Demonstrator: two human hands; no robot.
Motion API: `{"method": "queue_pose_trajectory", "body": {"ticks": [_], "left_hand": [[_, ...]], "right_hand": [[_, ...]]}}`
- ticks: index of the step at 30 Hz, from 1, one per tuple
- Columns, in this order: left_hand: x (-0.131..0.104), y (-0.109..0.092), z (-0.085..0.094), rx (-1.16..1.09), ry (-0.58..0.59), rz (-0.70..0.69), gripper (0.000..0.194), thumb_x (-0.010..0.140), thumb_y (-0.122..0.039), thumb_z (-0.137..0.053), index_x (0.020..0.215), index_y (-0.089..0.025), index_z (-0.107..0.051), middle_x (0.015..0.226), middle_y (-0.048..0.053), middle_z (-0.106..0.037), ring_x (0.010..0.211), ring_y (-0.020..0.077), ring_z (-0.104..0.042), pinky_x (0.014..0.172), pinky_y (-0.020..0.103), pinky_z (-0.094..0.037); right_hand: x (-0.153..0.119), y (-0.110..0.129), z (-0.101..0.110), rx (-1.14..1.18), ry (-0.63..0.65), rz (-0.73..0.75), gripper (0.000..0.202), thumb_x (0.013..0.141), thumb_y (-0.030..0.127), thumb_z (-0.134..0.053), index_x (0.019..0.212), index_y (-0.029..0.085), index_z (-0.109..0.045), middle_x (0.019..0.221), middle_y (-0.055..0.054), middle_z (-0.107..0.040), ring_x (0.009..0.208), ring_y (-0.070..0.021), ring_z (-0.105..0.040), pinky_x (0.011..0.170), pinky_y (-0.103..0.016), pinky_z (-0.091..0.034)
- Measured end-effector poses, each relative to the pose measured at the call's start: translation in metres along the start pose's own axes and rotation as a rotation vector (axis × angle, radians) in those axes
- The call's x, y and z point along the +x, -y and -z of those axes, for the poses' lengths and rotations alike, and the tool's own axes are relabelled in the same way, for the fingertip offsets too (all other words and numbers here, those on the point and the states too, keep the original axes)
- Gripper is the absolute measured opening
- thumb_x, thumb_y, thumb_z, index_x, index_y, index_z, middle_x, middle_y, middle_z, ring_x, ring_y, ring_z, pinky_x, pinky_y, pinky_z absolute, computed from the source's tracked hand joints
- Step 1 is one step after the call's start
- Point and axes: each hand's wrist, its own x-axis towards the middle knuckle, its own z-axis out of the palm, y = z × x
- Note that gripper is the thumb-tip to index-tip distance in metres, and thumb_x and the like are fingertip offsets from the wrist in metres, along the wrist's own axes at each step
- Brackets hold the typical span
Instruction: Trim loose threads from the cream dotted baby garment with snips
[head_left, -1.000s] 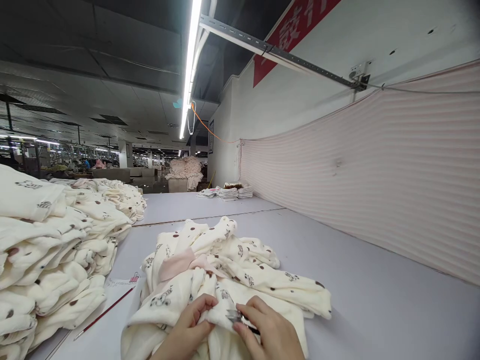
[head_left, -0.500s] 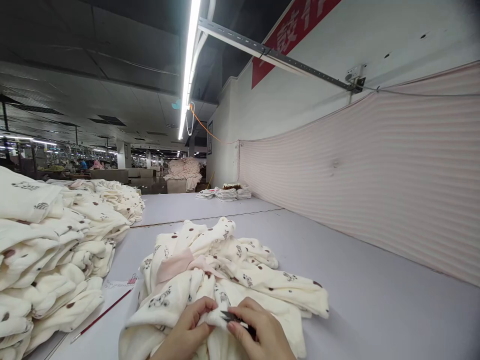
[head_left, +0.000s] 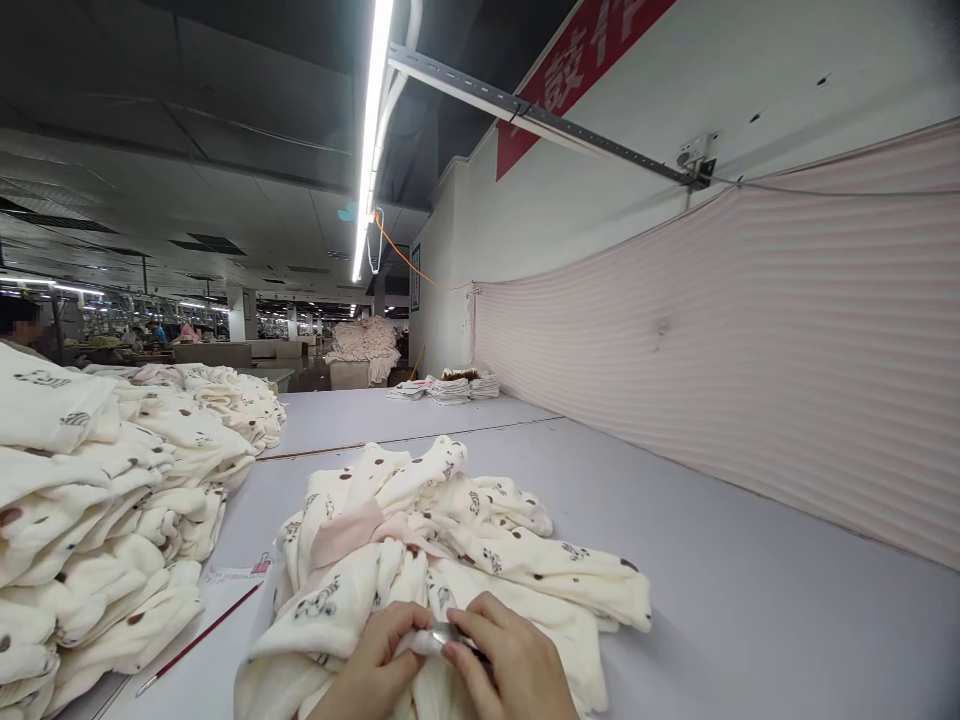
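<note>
A cream fleece garment (head_left: 517, 585) with brown dots, small animal prints and a pink patch lies crumpled on the table before me. My left hand (head_left: 386, 655) is closed, pinching a fold of its fabric between thumb and fingers. In my right hand (head_left: 514, 660) are small thread snips (head_left: 448, 632), gripped between thumb and fingers. Their metal blades point left and touch the pinched fold, close to my left fingertips. The rear of the snips is hidden by my right hand.
A tall heap of similar cream garments (head_left: 112, 480) fills the left side. A red pen (head_left: 199, 640) rests on white paper with a pink binder clip (head_left: 261, 564). Cloth stacks (head_left: 450, 388) sit at the table's (head_left: 720, 600) far end, beside a striped wall cloth (head_left: 750, 350).
The snips' blades, spread apart before, now look closed together at the fold. Both hands stay almost in place. The whole view has shifted slightly, and a person appears at the far left.
</note>
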Motion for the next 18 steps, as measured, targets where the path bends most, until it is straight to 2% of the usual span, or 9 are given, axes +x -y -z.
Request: {"method": "queue_pose_trajectory", "body": {"ticks": [5,8,10,11,13,15,18], "left_hand": [[0.000,0.000,0.000,-0.078,-0.019,0.013,0.021,0.074,-0.020,-0.050,0.093,-0.021,-0.059,0.096,0.002,-0.060,0.103,0.0252,-0.049,0.095,0.037,-0.033],[-0.001,-0.003,-0.001,-0.121,-0.026,0.007,0.019,0.077,-0.023,-0.052,0.093,-0.021,-0.059,0.095,0.002,-0.061,0.102,0.0243,-0.051,0.094,0.035,-0.035],[-0.001,-0.008,-0.003,-0.157,0.006,-0.020,0.017,0.077,-0.026,-0.054,0.093,-0.021,-0.060,0.095,0.002,-0.062,0.100,0.0241,-0.052,0.093,0.034,-0.036],[-0.002,-0.011,-0.003,-0.190,0.027,-0.036,0.017,0.078,-0.026,-0.055,0.093,-0.021,-0.060,0.095,0.003,-0.063,0.099,0.0240,-0.052,0.093,0.034,-0.036],[-0.002,-0.017,-0.003,-0.288,0.054,-0.049,0.020,0.078,-0.028,-0.059,0.097,-0.023,-0.059,0.094,0.002,-0.063,0.101,0.0234,-0.052,0.093,0.032,-0.036],[0.000,-0.021,-0.001,-0.390,0.072,0.004,0.022,0.077,-0.032,-0.063,0.097,-0.023,-0.060,0.090,0.000,-0.063,0.100,0.0222,-0.052,0.091,0.030,-0.037],[0.006,-0.022,0.002,-0.459,0.091,0.145,0.027,0.073,-0.043,-0.066,0.080,-0.017,-0.062,0.076,0.001,-0.060,0.082,0.0195,-0.053,0.076,0.029,-0.040]], "right_hand": [[-0.003,-0.007,0.000,0.111,-0.021,-0.140,0.027,0.091,0.035,-0.043,0.093,0.031,-0.070,0.087,0.001,-0.066,0.078,-0.0175,-0.065,0.067,-0.025,-0.044],[-0.005,-0.008,-0.003,0.243,-0.100,-0.192,0.026,0.083,0.040,-0.054,0.105,0.030,-0.066,0.093,0.000,-0.065,0.082,-0.0183,-0.064,0.070,-0.025,-0.045],[-0.004,-0.005,-0.008,0.272,-0.142,-0.144,0.039,0.075,0.032,-0.062,0.114,0.030,-0.060,0.097,0.000,-0.064,0.082,-0.0180,-0.063,0.070,-0.024,-0.046],[-0.002,-0.003,-0.011,0.246,-0.147,-0.096,0.039,0.072,0.025,-0.061,0.111,0.030,-0.060,0.096,0.000,-0.063,0.080,-0.0175,-0.062,0.068,-0.024,-0.045],[0.003,-0.002,-0.016,0.172,-0.152,-0.017,0.032,0.069,0.011,-0.051,0.094,0.028,-0.062,0.087,0.001,-0.061,0.073,-0.0164,-0.060,0.063,-0.023,-0.042],[0.009,-0.003,-0.020,0.160,-0.187,-0.020,0.029,0.067,0.005,-0.043,0.081,0.025,-0.059,0.080,0.001,-0.061,0.071,-0.0160,-0.059,0.062,-0.023,-0.040],[0.013,-0.010,-0.023,0.239,-0.257,-0.060,0.025,0.070,0.007,-0.041,0.080,0.024,-0.057,0.078,0.000,-0.063,0.073,-0.0166,-0.060,0.065,-0.023,-0.041]]}}
